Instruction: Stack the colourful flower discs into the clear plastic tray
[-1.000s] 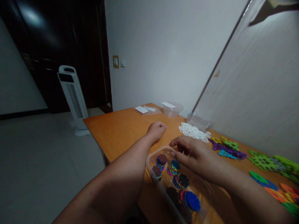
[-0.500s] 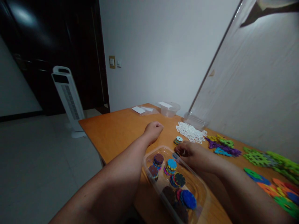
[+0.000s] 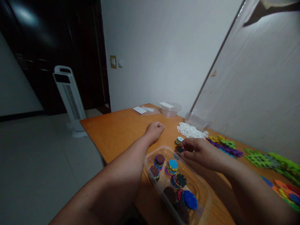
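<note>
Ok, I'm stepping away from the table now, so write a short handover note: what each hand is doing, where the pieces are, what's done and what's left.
Left hand: closed in a fist, resting on the wooden table, holding nothing visible.
Right hand: pinching a dark disc just past the clear tray's far rim.
Clear tray: several stacks of coloured discs lie inside.
One small disc stack stands on the table beyond the tray.
Loose: white pieces, purple and green pieces further right.
Done: stacks in tray. Left: the held disc, the outside stack, the loose piles.
</note>
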{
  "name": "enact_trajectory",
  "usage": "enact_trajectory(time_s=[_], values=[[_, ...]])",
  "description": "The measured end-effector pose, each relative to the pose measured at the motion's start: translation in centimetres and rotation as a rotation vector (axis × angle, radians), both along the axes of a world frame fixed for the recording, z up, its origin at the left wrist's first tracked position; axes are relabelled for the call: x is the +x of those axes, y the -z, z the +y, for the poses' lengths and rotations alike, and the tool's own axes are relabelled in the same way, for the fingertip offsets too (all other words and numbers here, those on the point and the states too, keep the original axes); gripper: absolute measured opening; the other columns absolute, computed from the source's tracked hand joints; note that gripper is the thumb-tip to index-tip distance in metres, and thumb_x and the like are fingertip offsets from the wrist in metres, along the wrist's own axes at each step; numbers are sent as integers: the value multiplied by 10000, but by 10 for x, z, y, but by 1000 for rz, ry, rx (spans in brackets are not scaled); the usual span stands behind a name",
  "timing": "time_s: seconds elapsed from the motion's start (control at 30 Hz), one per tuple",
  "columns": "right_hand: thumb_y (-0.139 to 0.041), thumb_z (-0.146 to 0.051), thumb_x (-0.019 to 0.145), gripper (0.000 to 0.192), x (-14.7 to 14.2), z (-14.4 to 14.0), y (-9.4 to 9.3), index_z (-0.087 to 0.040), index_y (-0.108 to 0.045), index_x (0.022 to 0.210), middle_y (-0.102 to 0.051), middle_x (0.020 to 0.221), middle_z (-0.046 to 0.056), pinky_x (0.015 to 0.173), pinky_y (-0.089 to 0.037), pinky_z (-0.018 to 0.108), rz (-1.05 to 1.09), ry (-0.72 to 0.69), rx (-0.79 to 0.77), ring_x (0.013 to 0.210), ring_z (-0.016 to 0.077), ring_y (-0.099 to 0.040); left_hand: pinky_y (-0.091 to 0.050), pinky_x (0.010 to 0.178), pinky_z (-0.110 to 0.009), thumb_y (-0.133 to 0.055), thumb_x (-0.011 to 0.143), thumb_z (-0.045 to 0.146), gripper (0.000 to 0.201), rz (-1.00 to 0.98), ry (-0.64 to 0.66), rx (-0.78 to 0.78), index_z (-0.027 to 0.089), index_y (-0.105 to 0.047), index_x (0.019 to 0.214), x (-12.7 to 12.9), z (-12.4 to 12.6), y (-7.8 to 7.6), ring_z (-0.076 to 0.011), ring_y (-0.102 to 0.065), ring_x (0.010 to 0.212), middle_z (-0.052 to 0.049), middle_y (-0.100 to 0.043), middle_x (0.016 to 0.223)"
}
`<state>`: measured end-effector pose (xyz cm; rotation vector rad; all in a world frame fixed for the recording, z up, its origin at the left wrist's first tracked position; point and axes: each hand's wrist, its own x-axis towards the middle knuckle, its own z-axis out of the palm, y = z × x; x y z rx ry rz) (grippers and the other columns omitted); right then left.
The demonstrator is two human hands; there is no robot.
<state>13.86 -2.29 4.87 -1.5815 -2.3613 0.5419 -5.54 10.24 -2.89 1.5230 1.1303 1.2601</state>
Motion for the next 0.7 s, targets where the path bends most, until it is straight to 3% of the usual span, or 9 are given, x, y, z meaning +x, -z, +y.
enact_trajectory(time_s=[0.17,0.33,0.6,0.7], values=[[-593,-307,881,208,-13,-12,-16,-195,-699,1020,-697,869,40,662,-448,320,82,-5,61,773,201,-610,-296,529,-231,-589,737,324,165,21,-4,5,184,-551,659,1,4,3,-105,-429,538,32,-521,561],[-635,-278,877,207,-40,-30,-27,-209,-692,1064,-692,903,43,670,-450,307,26,-62,133,784,187,-600,-305,530,-234,-582,724,297,126,9,-8,3,181,-565,677,2,5,5,-107,-444,554,31,-533,581],[-653,-224,848,117,-66,-39,-21,-206,-683,960,-687,900,42,672,-426,297,-76,-91,133,790,191,-588,-305,538,-231,-571,732,286,118,38,1,9,178,-575,685,2,8,6,-105,-443,559,33,-532,584],[-654,-256,862,198,-67,-40,-19,-209,-692,1051,-698,949,53,681,-437,300,-54,-94,132,815,199,-609,-311,542,-226,-563,732,272,106,42,3,9,175,-591,700,2,8,6,-101,-443,560,35,-538,590]])
